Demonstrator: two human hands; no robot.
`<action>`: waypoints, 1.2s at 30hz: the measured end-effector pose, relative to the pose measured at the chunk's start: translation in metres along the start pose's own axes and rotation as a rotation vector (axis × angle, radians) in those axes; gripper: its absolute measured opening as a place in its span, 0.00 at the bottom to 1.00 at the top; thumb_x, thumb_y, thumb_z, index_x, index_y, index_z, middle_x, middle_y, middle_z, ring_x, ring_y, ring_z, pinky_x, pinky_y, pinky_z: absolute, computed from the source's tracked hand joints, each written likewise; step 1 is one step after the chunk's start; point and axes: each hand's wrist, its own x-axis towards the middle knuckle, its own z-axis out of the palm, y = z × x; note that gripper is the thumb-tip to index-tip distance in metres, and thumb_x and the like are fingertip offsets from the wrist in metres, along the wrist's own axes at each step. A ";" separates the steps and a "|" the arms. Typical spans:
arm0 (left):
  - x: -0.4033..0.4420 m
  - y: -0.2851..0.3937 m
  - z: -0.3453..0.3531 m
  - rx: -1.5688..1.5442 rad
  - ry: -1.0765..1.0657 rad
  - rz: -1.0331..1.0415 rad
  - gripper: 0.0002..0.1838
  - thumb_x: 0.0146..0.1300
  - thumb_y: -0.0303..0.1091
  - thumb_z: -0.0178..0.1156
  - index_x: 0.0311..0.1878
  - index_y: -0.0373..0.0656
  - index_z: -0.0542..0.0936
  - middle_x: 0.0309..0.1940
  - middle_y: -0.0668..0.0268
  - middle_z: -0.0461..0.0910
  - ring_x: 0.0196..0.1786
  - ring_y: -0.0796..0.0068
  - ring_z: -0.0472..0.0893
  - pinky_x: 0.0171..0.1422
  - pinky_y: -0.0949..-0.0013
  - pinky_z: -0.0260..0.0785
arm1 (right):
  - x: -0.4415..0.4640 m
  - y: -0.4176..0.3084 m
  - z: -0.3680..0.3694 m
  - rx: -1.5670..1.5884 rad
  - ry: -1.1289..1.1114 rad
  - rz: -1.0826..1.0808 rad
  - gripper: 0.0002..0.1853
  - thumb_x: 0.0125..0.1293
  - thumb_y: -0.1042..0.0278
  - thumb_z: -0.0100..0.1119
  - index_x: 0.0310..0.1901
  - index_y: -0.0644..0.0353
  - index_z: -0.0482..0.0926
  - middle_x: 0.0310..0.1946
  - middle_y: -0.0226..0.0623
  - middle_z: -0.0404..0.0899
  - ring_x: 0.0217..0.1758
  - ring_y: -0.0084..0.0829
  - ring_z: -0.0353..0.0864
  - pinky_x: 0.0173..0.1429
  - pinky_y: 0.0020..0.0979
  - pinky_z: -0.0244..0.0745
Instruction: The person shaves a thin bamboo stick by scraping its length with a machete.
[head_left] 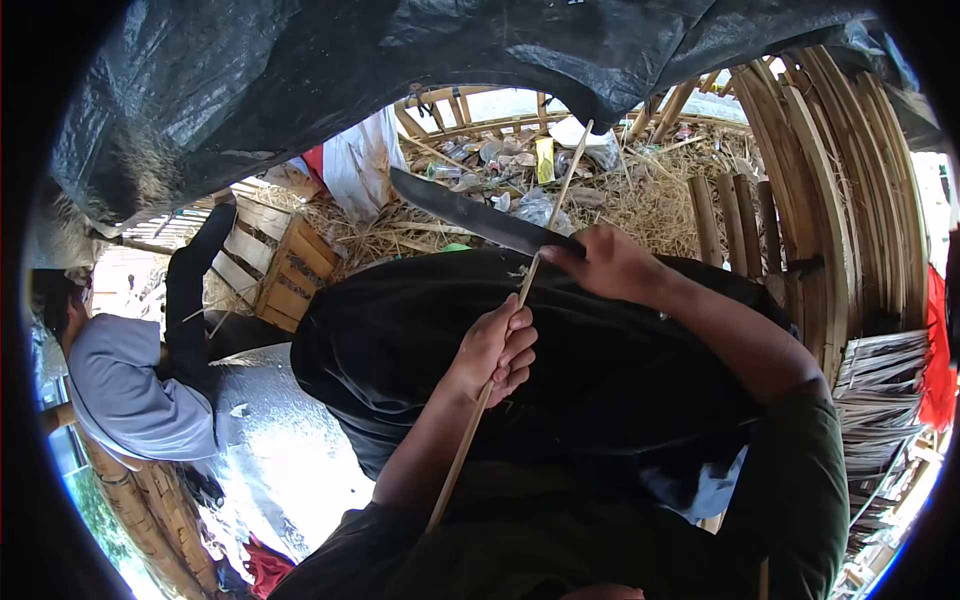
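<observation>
My left hand [492, 352] is wrapped round a thin, pale stick [460, 455] that slants up from my lap past the blade. In my right hand [605, 262] is the handle of a large dark knife [465, 212]. Its long blade points to the upper left and crosses the stick just above my left hand, near the handle end. The fingers of my right hand are closed, and the thumb lies close to the stick. Black cloth [400, 330] covers my legs under both hands.
At the left sits a person in a grey shirt [140, 390], near a wooden crate [290, 255]. Straw and litter [500, 165] lie ahead. Bundled bamboo slats [850, 190] stand at the right. A dark tarp [350, 60] hangs overhead, and a silvery sheet [290, 440] lies at the left.
</observation>
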 end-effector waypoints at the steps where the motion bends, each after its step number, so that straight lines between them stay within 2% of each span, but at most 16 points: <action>1: -0.001 0.000 -0.002 -0.005 -0.008 -0.007 0.21 0.80 0.54 0.42 0.30 0.56 0.65 0.10 0.81 0.55 0.07 0.89 0.52 0.09 0.83 0.45 | 0.001 0.002 0.003 0.005 0.018 -0.048 0.32 0.72 0.39 0.56 0.31 0.69 0.79 0.24 0.57 0.79 0.30 0.51 0.86 0.31 0.48 0.77; 5: 0.000 -0.001 -0.003 -0.009 -0.017 0.008 0.21 0.80 0.54 0.42 0.30 0.56 0.65 0.10 0.81 0.55 0.07 0.89 0.52 0.09 0.83 0.45 | 0.023 0.016 -0.031 0.052 -0.092 0.341 0.33 0.72 0.38 0.56 0.27 0.69 0.78 0.19 0.56 0.78 0.28 0.52 0.86 0.31 0.49 0.76; 9: 0.005 -0.004 0.001 -0.022 0.026 -0.030 0.20 0.80 0.54 0.42 0.30 0.56 0.65 0.10 0.81 0.55 0.08 0.89 0.51 0.10 0.82 0.45 | -0.011 -0.008 0.009 -0.136 0.005 -0.009 0.29 0.71 0.43 0.60 0.28 0.68 0.78 0.20 0.55 0.78 0.27 0.51 0.85 0.30 0.49 0.76; 10: 0.007 -0.005 -0.001 -0.021 0.037 -0.042 0.20 0.80 0.54 0.42 0.30 0.56 0.65 0.10 0.81 0.55 0.08 0.89 0.51 0.10 0.82 0.45 | -0.011 -0.007 0.018 0.043 0.124 -0.121 0.28 0.71 0.45 0.61 0.28 0.67 0.77 0.19 0.55 0.77 0.23 0.51 0.83 0.27 0.48 0.75; 13: 0.006 -0.008 -0.009 -0.028 0.004 -0.032 0.20 0.81 0.52 0.43 0.30 0.56 0.66 0.11 0.81 0.55 0.08 0.89 0.51 0.10 0.82 0.44 | -0.001 0.010 0.004 -0.061 0.050 -0.130 0.27 0.71 0.47 0.62 0.27 0.66 0.75 0.19 0.54 0.76 0.20 0.51 0.81 0.24 0.48 0.74; 14: 0.005 -0.006 -0.009 -0.031 0.002 -0.019 0.20 0.80 0.52 0.43 0.30 0.56 0.66 0.11 0.81 0.55 0.08 0.89 0.51 0.10 0.82 0.44 | 0.003 0.039 0.020 -0.254 0.245 -0.243 0.27 0.71 0.44 0.59 0.30 0.66 0.77 0.16 0.45 0.71 0.17 0.48 0.77 0.18 0.47 0.68; 17: 0.006 -0.001 -0.007 -0.057 -0.003 0.003 0.19 0.80 0.51 0.44 0.30 0.56 0.66 0.10 0.81 0.55 0.08 0.89 0.52 0.10 0.82 0.44 | 0.007 0.060 0.028 -0.339 0.218 -0.130 0.26 0.71 0.45 0.60 0.31 0.65 0.79 0.16 0.45 0.71 0.18 0.48 0.77 0.18 0.46 0.68; 19: 0.007 -0.002 -0.003 -0.099 0.019 0.008 0.19 0.80 0.50 0.44 0.30 0.56 0.66 0.10 0.81 0.55 0.08 0.89 0.51 0.10 0.82 0.43 | -0.003 0.014 0.023 -0.188 0.116 -0.007 0.27 0.70 0.44 0.61 0.28 0.65 0.77 0.21 0.54 0.78 0.27 0.55 0.84 0.29 0.51 0.77; 21: 0.009 -0.003 -0.012 -0.100 -0.023 -0.021 0.20 0.80 0.52 0.43 0.31 0.56 0.66 0.11 0.80 0.54 0.08 0.88 0.52 0.11 0.80 0.44 | -0.003 0.007 0.021 -0.014 0.067 -0.036 0.28 0.70 0.43 0.61 0.30 0.66 0.79 0.22 0.55 0.78 0.30 0.55 0.85 0.31 0.51 0.77; 22: 0.009 -0.004 -0.014 -0.102 -0.040 -0.027 0.20 0.80 0.52 0.43 0.31 0.56 0.66 0.11 0.80 0.55 0.08 0.88 0.52 0.10 0.80 0.44 | 0.001 0.013 0.014 -0.084 0.076 -0.102 0.28 0.71 0.42 0.60 0.30 0.66 0.80 0.21 0.54 0.78 0.27 0.53 0.84 0.30 0.50 0.77; 25: 0.005 -0.003 -0.013 -0.113 -0.080 -0.026 0.20 0.80 0.52 0.43 0.30 0.56 0.65 0.11 0.80 0.55 0.08 0.88 0.52 0.09 0.81 0.45 | 0.027 0.055 0.002 -0.194 0.085 0.004 0.30 0.71 0.40 0.59 0.29 0.66 0.80 0.18 0.51 0.77 0.23 0.52 0.83 0.29 0.49 0.76; 26: 0.004 -0.003 -0.012 -0.114 -0.093 -0.027 0.20 0.80 0.52 0.43 0.30 0.56 0.65 0.11 0.80 0.55 0.07 0.88 0.52 0.09 0.81 0.46 | 0.035 0.041 -0.023 0.037 -0.043 0.307 0.32 0.72 0.39 0.56 0.28 0.67 0.80 0.16 0.48 0.76 0.20 0.50 0.81 0.28 0.47 0.75; 29: 0.008 -0.002 -0.007 -0.124 -0.090 -0.017 0.20 0.80 0.53 0.43 0.30 0.56 0.65 0.10 0.80 0.55 0.07 0.88 0.52 0.09 0.82 0.45 | 0.015 0.049 0.016 -0.163 0.131 0.166 0.32 0.73 0.39 0.56 0.27 0.67 0.79 0.17 0.49 0.76 0.21 0.49 0.82 0.28 0.47 0.75; 31: 0.006 -0.005 -0.017 -0.170 -0.086 -0.015 0.20 0.80 0.53 0.43 0.30 0.56 0.65 0.10 0.80 0.55 0.07 0.88 0.53 0.09 0.82 0.46 | 0.009 0.023 0.010 -0.112 -0.024 0.066 0.31 0.72 0.40 0.57 0.27 0.66 0.79 0.17 0.50 0.76 0.23 0.49 0.83 0.28 0.48 0.75; 34: 0.003 -0.003 -0.020 -0.141 -0.099 -0.034 0.20 0.80 0.53 0.43 0.30 0.56 0.65 0.10 0.80 0.55 0.07 0.88 0.53 0.09 0.82 0.46 | 0.016 0.032 0.008 -0.107 0.066 -0.111 0.32 0.73 0.40 0.56 0.28 0.67 0.79 0.19 0.52 0.77 0.24 0.49 0.84 0.30 0.48 0.75; 36: 0.002 -0.005 -0.017 -0.129 -0.108 -0.035 0.20 0.80 0.54 0.43 0.30 0.56 0.65 0.11 0.80 0.55 0.07 0.88 0.52 0.09 0.81 0.46 | 0.031 0.038 -0.012 -0.049 -0.019 0.210 0.30 0.73 0.42 0.57 0.29 0.68 0.80 0.19 0.53 0.78 0.24 0.49 0.84 0.30 0.48 0.75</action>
